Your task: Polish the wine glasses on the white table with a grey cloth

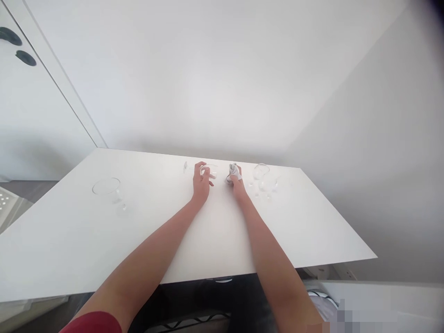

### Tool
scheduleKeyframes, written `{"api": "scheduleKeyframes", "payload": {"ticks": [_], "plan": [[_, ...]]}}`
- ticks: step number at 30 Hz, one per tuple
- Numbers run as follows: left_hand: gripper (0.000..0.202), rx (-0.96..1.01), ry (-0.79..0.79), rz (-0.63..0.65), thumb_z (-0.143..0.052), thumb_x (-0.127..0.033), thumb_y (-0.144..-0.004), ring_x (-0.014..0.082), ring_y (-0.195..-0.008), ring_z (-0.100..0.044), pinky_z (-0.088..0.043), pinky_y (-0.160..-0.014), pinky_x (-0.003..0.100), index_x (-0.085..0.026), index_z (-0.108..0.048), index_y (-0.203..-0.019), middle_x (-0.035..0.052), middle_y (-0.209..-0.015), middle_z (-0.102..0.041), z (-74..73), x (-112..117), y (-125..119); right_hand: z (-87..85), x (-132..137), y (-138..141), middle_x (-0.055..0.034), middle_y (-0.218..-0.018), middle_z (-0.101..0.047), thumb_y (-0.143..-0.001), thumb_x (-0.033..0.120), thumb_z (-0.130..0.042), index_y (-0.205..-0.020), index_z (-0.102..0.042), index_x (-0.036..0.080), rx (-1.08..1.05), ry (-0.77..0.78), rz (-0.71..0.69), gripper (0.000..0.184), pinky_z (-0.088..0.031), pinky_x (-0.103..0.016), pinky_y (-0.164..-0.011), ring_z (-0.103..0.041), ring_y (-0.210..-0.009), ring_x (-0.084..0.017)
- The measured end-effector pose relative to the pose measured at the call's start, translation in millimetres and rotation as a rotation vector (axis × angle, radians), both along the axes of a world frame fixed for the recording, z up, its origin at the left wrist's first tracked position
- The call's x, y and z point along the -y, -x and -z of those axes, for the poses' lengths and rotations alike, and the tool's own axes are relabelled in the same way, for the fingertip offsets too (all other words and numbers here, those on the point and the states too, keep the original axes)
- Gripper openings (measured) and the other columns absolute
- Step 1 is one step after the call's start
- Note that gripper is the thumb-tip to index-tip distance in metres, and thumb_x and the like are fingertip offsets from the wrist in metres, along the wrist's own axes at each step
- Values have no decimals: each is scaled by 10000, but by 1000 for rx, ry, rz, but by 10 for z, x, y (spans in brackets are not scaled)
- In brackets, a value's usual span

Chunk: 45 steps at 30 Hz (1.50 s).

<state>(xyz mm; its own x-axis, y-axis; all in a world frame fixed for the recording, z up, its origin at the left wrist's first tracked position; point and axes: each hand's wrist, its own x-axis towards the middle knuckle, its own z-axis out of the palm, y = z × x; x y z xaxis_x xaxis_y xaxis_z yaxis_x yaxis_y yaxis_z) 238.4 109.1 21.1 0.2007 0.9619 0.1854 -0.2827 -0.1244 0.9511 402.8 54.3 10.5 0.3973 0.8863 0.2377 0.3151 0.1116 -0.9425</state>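
My left hand [201,181] reaches far across the white table [138,231] and wraps its fingers round a clear stemmed glass [208,170] that lies on its side, foot pointing left. My right hand [236,181] is closed round a bunched pale grey cloth [235,170], held just right of the glass's mouth. Whether the cloth touches the glass is too small to tell.
A clear stemmed glass [106,188] stands upright at the table's left. Two more clear glasses [263,177] stand close together right of my right hand, near the back edge. White walls rise behind and to the right. A white cabinet door [31,115] is at the left.
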Motion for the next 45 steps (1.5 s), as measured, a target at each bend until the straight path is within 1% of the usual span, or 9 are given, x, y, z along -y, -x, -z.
{"api": "scheduleKeyframes", "payload": {"ticks": [7,12,15,21,25,32,36,41,45], "plan": [[362,14,53,-61,-583,-559,-1009,117,-723,-748,-556,-532,211,-278,-550,-1235,52,-1150,-596,-2,-44,3,34,-36,79,-62,-1237,-668,-949,391,-547,-1232,-499,288,-296,-129,-142,306,-530,-399,-1004,-630,-1146,-224],[478,-61,-18,-66,-696,-614,-950,124,-725,-740,-579,-539,230,-247,-667,-1255,84,-1204,-662,5,-25,4,59,-77,90,-83,-1331,-544,-951,512,-597,-1089,-708,258,44,-190,84,310,-434,-425,-1175,-522,-1292,-243],[544,-62,-52,-57,-712,-649,-932,139,-760,-760,-594,-556,238,-255,-676,-1304,89,-1244,-676,23,-11,4,65,-59,69,-83,-1203,-642,-976,447,-548,-1155,-718,242,26,-230,118,321,-479,-424,-1114,-600,-1171,-237],[601,-48,-59,-89,-672,-678,-949,187,-860,-802,-622,-589,249,-257,-638,-1376,109,-1326,-651,38,-9,13,12,3,26,-65,-967,-663,-1009,418,-458,-1163,-683,181,11,-211,499,361,-500,-363,-887,-583,-878,-206],[619,-66,-65,-27,-705,-678,-925,188,-882,-792,-665,-642,278,-252,-639,-1368,116,-1328,-661,29,-5,-7,-66,9,191,-31,-954,-689,-992,473,-568,-1080,-678,214,39,-203,164,295,-506,-325,-846,-602,-862,-190],[548,-91,-57,-107,-718,-642,-929,166,-855,-741,-672,-696,305,-247,-673,-1306,111,-1299,-699,35,-17,5,-97,53,322,-25,-1186,-671,-965,432,-684,-1352,-525,304,-198,-166,-245,438,-523,-378,-1014,-663,-1005,-191],[554,-86,-98,-80,-747,-640,-905,156,-811,-731,-677,-725,321,-242,-689,-1286,109,-1327,-700,33,-2,28,-89,83,253,-26,-1299,-624,-969,445,-673,-1431,-503,339,-240,-120,-325,503,-487,-409,-1132,-628,-1176,-208],[499,-30,-167,61,-737,-613,-921,151,-795,-726,-666,-710,330,-243,-693,-1252,101,-1363,-671,11,36,45,-94,87,185,-12,-1146,-654,-969,490,-668,-1397,-566,333,-403,-57,-359,467,-537,-400,-1036,-656,-1014,-195],[455,-11,-265,166,-628,-598,-1002,173,-923,-713,-635,-853,332,-256,-657,-1301,85,-1253,-700,-1,56,41,-122,85,195,-42,-1286,-673,-986,575,-613,-1522,-490,359,-499,-32,-407,591,-571,-444,-993,-676,-1070,-224]]}}
